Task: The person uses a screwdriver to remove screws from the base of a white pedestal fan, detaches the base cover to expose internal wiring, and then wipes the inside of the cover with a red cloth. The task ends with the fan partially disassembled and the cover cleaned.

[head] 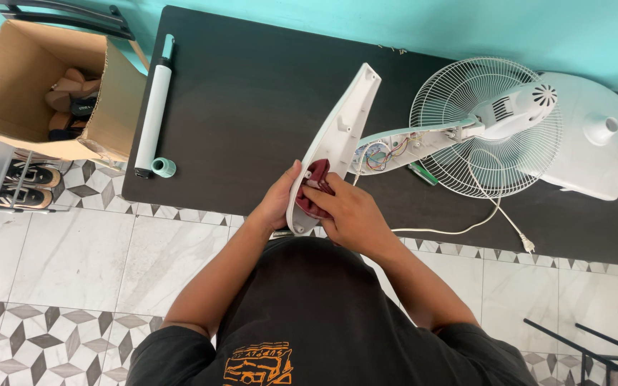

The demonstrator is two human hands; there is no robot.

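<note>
At the upper left of the frame I see an open cardboard box (pixel 19 78) holding brown shoes (pixel 73 89). Beside it a white pole (pixel 154 107) lies on the dark counter (pixel 252 93). At centre my left hand (pixel 278 201) grips the edge of a white fan housing cover (pixel 337 136), while my right hand (pixel 348 214) presses a dark red part (pixel 312 187) inside it. To the right lie the fan grille (pixel 466 100), motor head (pixel 516 107), round base (pixel 595 136) and power cord (pixel 466 227).

Open dark tabletop (pixel 252 107) between white tube (pixel 154 107) at left edge and raised white housing cover (pixel 337 136); right side blocked by wire fan guard (pixel 486 129), round base (pixel 595 136), trailing power cord (pixel 466 229).
</note>
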